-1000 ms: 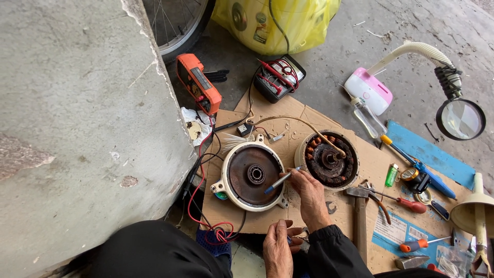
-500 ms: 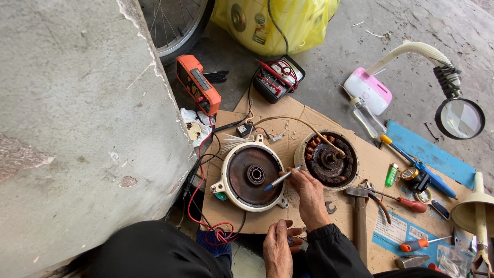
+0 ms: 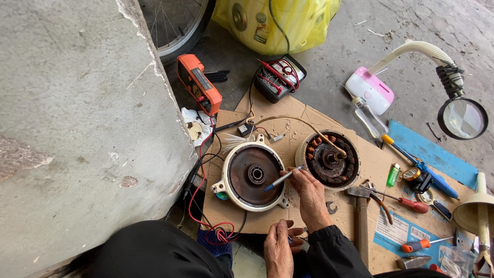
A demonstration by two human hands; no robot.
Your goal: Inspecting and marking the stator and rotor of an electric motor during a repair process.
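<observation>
Gripping a blue-and-white pen (image 3: pixel 282 178) between its fingers, the right hand (image 3: pixel 310 191) rested between two motor parts on a sheet of cardboard (image 3: pixel 301 119) spread on the concrete floor; the pen's tip lay over the round rusty motor cover (image 3: pixel 250 176). Just right of the hand sat the stator (image 3: pixel 329 158) — a cream ring holding copper-coloured windings around a dark rusted core. The left hand (image 3: pixel 278 248) hung lower, near the body, fingers loosely curled; whether it held anything I could not tell.

A pale blue rectangular label (image 3: pixel 399 232) lay flat near the cardboard's lower right corner, under a red-handled screwdriver (image 3: pixel 418 243). At the top slumped a yellow plastic bag (image 3: pixel 278 20) with printed patches, full and bulging, its contents hidden. A small clear bottle (image 3: pixel 370 117) lay on its side beside a pink-and-white lamp base (image 3: pixel 369 90) — what it held was not visible. An orange meter (image 3: pixel 198 84) lay by the concrete wall (image 3: pixel 77 118).
</observation>
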